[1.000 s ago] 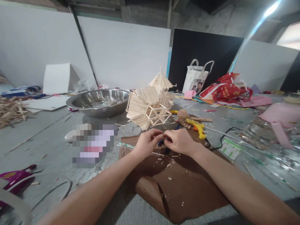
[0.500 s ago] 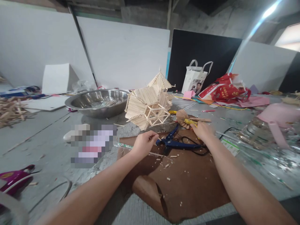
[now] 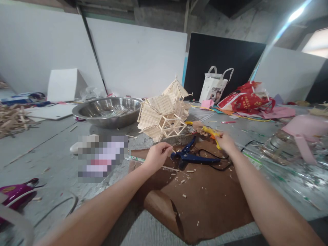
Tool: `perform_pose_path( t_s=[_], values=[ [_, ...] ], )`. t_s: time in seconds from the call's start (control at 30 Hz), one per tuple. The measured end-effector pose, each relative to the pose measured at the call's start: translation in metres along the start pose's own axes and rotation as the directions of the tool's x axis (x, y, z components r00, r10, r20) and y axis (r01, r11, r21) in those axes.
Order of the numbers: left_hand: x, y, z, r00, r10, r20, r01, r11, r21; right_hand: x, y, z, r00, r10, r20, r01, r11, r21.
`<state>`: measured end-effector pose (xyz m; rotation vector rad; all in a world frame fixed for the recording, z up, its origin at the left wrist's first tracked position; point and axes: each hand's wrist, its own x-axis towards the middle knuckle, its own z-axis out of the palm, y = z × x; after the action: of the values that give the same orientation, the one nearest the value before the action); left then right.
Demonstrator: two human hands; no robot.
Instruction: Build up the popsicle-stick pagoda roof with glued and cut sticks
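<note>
My right hand (image 3: 226, 142) is wrapped around a yellow glue gun (image 3: 210, 131) with an orange trigger, its nozzle pointing left. My left hand (image 3: 159, 155) is closed, fingertips pinching the end of a small thin wooden stick (image 3: 173, 150). Just right of those fingertips, a dark blue hand cutter (image 3: 191, 157) lies on the brown sheet (image 3: 210, 205). Behind both hands stands a model built of wooden sticks (image 3: 161, 114), with an open lattice facing me and a pointed roof at the back. A crumpled brown paper piece (image 3: 198, 126) sits beside the glue gun's nozzle.
Cut stick bits (image 3: 184, 195) are scattered over the brown sheet. A metal basin (image 3: 107, 112) stands back left, with a blurred-out phone-like object (image 3: 104, 157) before it. A pink-topped clear jug (image 3: 279, 143) is at right. Black cord (image 3: 222, 167) runs near my right hand.
My right hand has lifted the glue gun slightly off the brown paper piece and shifted a little right. My left hand stays nearly still.
</note>
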<state>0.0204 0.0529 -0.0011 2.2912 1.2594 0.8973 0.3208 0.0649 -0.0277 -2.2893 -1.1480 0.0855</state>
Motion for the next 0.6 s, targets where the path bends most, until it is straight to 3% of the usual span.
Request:
perform_pose_path(
  t_s=[0.07, 0.13, 0.2, 0.27, 0.33, 0.4, 0.5, 0.6],
  values=[
    [0.000, 0.000, 0.000, 1.000, -0.011, 0.000, 0.011, 1.000, -0.003, -0.001, -0.004, -0.003, 0.999, 0.007, -0.051, -0.003, 0.996, 0.085],
    [0.001, 0.000, 0.000, 1.000, -0.020, -0.001, 0.020, 1.000, -0.008, -0.004, -0.010, -0.006, 0.994, 0.052, -0.096, -0.020, 0.953, 0.302],
    [0.001, 0.001, 0.000, 1.000, -0.024, -0.006, 0.024, 1.000, -0.010, -0.008, -0.017, -0.011, 0.989, 0.131, -0.070, -0.055, 0.761, 0.647],
    [0.001, 0.002, -0.001, 1.000, -0.027, -0.010, 0.027, 1.000, -0.011, -0.013, -0.023, -0.015, 0.990, 0.139, 0.040, -0.111, 0.550, 0.828],
    [0.001, 0.002, -0.001, 1.000, -0.030, -0.008, 0.030, 0.999, -0.012, -0.016, -0.027, -0.018, 0.983, 0.095, 0.155, -0.182, 0.468, 0.865],
    [0.001, 0.003, -0.002, 0.999, -0.032, -0.003, 0.032, 0.999, -0.010, -0.018, -0.028, -0.020, 0.971, 0.051, 0.235, -0.233, 0.450, 0.862],
    [0.000, 0.003, -0.002, 0.999, -0.037, 0.003, 0.037, 0.999, -0.006, -0.023, -0.031, -0.024, 0.950, -0.039, 0.310, -0.267, 0.413, 0.871],
    [0.000, 0.002, -0.001, 0.999, -0.036, 0.004, 0.036, 0.999, -0.005, -0.033, -0.037, -0.031, 0.922, -0.221, 0.319, -0.231, 0.349, 0.908]
  ],
)
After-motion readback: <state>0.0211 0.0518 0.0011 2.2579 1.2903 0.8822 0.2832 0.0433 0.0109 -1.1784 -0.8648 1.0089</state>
